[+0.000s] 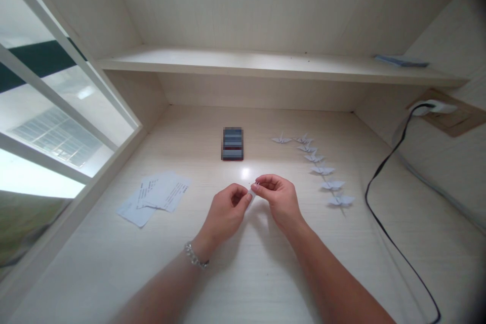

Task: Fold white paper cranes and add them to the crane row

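On the left of the pale wooden desk [243,288], we are seeing a few white paper sheets with dark printing [161,193], and they are lying partly on top of each other. Next, we are wearing a shiny silver chain bracelet [196,255] on our left wrist. Our left hand [228,210] is curling up, and its thumb and pointing finger are pinching a little narrow piece of white paper [250,198] with no gap. Behind that hand, a small dark blurry block [233,144] is sitting on the desk. The little paper is sticking out between our two hands, near the middle of the desk. Our right hand [279,200] is pinching its top end, with thumb and pointing finger closing together on it. Farther right, seven small white folded paper birds [314,158] are standing in a bending line. Past them, a long thin black cord [376,172] is looping down the desk. It is hanging from a white plug [442,107] in the right wall.
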### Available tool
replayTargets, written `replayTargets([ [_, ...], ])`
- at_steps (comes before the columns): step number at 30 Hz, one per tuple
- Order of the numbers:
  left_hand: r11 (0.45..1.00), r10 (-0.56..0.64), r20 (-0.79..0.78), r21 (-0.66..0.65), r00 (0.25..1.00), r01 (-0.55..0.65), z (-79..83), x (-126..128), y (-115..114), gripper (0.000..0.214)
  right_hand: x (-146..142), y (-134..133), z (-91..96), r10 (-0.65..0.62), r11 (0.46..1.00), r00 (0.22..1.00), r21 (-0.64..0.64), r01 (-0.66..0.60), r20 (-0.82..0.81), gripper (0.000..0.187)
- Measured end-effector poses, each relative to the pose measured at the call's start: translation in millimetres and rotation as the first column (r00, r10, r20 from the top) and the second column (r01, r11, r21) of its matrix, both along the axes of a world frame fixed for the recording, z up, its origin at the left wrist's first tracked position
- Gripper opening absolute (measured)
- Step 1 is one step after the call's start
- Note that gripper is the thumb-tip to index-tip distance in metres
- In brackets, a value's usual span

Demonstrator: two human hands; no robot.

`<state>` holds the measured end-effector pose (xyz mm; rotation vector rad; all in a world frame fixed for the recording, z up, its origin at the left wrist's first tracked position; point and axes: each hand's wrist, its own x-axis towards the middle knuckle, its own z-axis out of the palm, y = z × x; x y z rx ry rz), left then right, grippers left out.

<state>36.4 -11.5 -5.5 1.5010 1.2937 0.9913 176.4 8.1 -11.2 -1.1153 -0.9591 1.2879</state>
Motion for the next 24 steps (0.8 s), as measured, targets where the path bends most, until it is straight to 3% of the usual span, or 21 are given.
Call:
replayTargets([
  [13,1.0,-0.003,-0.006,-0.021,1.0,0.003,-1.6,-0.9,0.2,0.019,-1.2,-0.1,2.3,0.01,0.999,0.999,0.043,-0.008,-0.043,0.017],
  [16,0.999,-0.01,0.031,-0.04,0.999,0.012,-3.2,-1.1,1.5,0.02,-1.3,-0.2,3.8,0.008,0.999,0.998,0.047,-0.004,-0.07,0.022],
  [19,0.999,0.011,0.051,-0.044,0.999,-0.009,-4.7,-2.4,3.4,0.022,-0.7,0.3,3.7,0.101,0.995,0.993,-0.021,-0.102,-0.069,0.029],
  [22,0.999,0.032,0.053,-0.035,0.998,-0.03,-4.5,-4.4,5.2,0.023,0.2,0.7,0.3,0.235,0.971,0.971,-0.041,-0.234,0.031,0.022],
  [24,0.999,0.027,0.062,-0.049,0.998,-0.024,-3.2,-5.2,6.1,0.024,0.5,0.5,-2.6,0.259,0.966,0.961,-0.022,-0.258,0.1,0.018],
])
